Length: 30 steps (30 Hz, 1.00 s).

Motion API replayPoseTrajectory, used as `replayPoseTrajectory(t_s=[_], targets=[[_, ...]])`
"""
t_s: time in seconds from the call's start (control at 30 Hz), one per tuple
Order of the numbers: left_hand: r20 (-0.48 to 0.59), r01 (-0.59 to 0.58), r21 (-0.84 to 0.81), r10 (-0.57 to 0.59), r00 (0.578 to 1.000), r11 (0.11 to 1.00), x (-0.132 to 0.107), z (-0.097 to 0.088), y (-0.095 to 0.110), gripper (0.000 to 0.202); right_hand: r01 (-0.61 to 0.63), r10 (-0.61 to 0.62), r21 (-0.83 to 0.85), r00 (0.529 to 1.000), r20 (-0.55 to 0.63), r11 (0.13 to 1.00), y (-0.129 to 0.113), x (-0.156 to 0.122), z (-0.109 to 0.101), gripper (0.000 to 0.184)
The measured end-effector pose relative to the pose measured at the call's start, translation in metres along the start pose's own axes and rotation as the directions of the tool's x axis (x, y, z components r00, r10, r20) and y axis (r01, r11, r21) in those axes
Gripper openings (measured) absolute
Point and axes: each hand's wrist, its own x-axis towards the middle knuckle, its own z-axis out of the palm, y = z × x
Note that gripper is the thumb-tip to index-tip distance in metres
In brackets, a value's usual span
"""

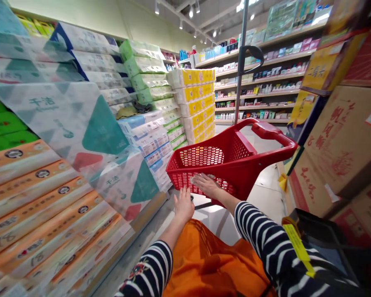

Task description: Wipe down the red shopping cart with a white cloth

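A red plastic shopping cart [185, 163] with perforated walls stands in front of me in the aisle, its handle towards the right. My right hand [206, 185] lies against the near side wall, fingers stretched, pressing what looks like a pale cloth [193, 180] to the plastic. Only the edges of that cloth show. Lower and to the left, my left hand [184, 204] has its fingers extended and a little apart, close to the cart's bottom corner. Nothing is visible in it; whether its fingertips touch the cart I cannot tell.
Stacked tissue packs [40, 189] line the left side. Yellow-and-white packs [199, 103] stand behind the cart. Cardboard boxes [343, 144] are piled on the right, close to my right arm. A grey pole [239, 78] rises beyond the cart, before shelves of small goods [275, 76].
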Motion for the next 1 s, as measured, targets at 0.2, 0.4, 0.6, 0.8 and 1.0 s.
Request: replayPoseTrajectory(t_s=[0.2,0.4,0.6,0.8,1.0], targets=[[0.043,-0.081,0.035,0.080,0.996,0.996,-0.003,0.009,0.017,0.068,0.018,-0.018,-0.008,0.995,0.096,1.000,-0.004,-0.045,0.016,0.038],[-0.008,-0.116,0.055,0.117,0.993,0.992,-0.001,0.009,0.037,0.068,-0.078,0.071,-0.046,0.988,-0.134,0.996,0.023,-0.032,-0.026,0.045],[-0.018,-0.216,0.127,0.220,0.975,0.968,-0.013,0.024,0.045,0.066,-0.059,0.060,-0.058,0.998,0.008,0.997,0.009,-0.094,0.027,0.038],[-0.004,-0.259,0.142,0.262,0.965,0.955,-0.015,0.023,0.062,0.064,-0.025,0.016,-0.077,0.993,-0.117,0.997,0.016,-0.117,0.011,0.038],[-0.021,-0.319,0.126,0.324,0.946,0.939,-0.012,0.015,0.092,0.064,-0.148,0.102,-0.154,0.957,-0.273,0.977,0.049,-0.099,-0.037,0.044]])
